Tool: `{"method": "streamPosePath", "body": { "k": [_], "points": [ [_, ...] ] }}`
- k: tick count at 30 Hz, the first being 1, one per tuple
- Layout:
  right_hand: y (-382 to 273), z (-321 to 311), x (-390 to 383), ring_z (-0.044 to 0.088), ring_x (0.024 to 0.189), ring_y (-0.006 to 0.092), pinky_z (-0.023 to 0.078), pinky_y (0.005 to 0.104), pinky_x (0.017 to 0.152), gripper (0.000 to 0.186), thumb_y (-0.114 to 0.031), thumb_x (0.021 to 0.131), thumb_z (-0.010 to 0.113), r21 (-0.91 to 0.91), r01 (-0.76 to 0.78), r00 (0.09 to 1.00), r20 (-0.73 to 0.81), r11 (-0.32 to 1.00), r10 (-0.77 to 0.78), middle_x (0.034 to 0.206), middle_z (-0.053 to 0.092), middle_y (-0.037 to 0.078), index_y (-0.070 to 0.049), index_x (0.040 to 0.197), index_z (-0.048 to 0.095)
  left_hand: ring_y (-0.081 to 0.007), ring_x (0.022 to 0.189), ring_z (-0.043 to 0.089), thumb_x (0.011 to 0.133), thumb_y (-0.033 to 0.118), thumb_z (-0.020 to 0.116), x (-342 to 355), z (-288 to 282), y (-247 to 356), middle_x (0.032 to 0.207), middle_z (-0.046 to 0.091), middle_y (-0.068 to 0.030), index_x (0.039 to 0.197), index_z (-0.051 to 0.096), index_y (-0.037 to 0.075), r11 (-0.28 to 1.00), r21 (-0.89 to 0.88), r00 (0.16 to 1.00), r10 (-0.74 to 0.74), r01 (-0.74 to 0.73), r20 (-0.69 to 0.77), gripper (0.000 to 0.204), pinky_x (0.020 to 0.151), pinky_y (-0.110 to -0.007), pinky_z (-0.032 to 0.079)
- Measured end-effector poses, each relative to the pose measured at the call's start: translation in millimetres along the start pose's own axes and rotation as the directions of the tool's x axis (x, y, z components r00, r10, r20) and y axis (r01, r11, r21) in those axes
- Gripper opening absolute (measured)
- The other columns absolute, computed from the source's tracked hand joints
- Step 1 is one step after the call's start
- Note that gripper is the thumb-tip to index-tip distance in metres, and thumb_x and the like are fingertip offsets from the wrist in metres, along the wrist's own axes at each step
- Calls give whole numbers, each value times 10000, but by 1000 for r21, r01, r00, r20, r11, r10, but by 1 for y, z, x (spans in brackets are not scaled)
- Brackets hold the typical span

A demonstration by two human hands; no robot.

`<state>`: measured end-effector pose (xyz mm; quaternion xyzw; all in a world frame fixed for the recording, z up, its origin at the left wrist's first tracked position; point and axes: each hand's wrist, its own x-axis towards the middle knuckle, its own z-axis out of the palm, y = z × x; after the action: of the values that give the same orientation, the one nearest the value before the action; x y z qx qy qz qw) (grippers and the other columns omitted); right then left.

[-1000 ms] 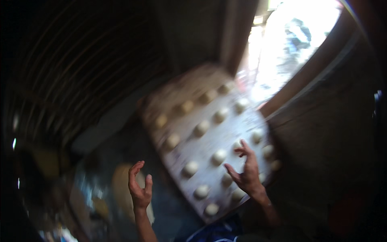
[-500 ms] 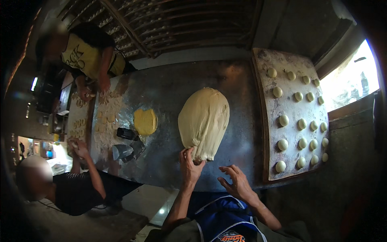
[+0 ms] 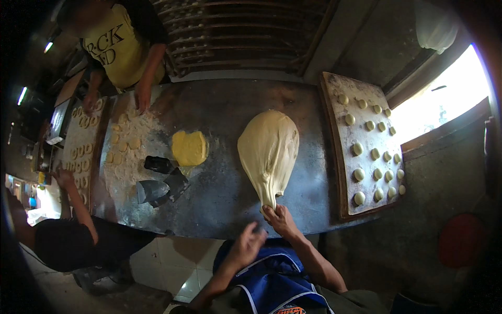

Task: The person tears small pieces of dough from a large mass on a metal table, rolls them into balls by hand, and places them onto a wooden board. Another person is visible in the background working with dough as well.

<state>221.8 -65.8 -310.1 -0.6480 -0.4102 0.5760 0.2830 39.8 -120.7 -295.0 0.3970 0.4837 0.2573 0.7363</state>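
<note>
A large pale lump of dough (image 3: 268,144) lies on the dark metal table, smooth and rounded at its far end. Toward me it narrows into a pulled-out, creased neck. My right hand (image 3: 282,222) is closed around the tip of that neck, near the table's front edge. To the left of it, apart from the dough, my left hand (image 3: 246,247) hovers by my blue apron. Its fingers are smeared by motion, so their closing is unclear.
A floured board (image 3: 334,141) with rows of dough balls stands to the right. Left of the dough lie a yellow slab (image 3: 189,148), a black object (image 3: 159,164) and a grey scoop-like piece (image 3: 151,191). Two co-workers handle small dough pieces at the left end.
My left hand has let go of the dough and drawn back toward me. My right hand has moved in and grasped its near end, now stretched into a longer neck. The view has shifted.
</note>
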Motion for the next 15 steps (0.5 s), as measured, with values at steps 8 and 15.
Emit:
{"method": "streamPosePath", "body": {
  "k": [8,15],
  "points": [
    [-16,-6,-76,661,769,448,497,552,657,180,-191,974,578,-639,128,969,-83,758,-234,803,647,237,-15,996,598,-98,503,472,1006,301,541,134,30,5,653,505,25,857,558,111,366,-733,819,-228,574,527,243,545,-256,441],
    [-86,-31,-138,645,939,282,502,365,880,270,-254,999,592,245,426,512,729,871,-455,1025,657,159,2,1085,610,-48,418,274,990,304,533,108,22,23,585,340,70,837,502,152,657,-656,925,-322,372,202,217,424,-231,270]
  ]
}}
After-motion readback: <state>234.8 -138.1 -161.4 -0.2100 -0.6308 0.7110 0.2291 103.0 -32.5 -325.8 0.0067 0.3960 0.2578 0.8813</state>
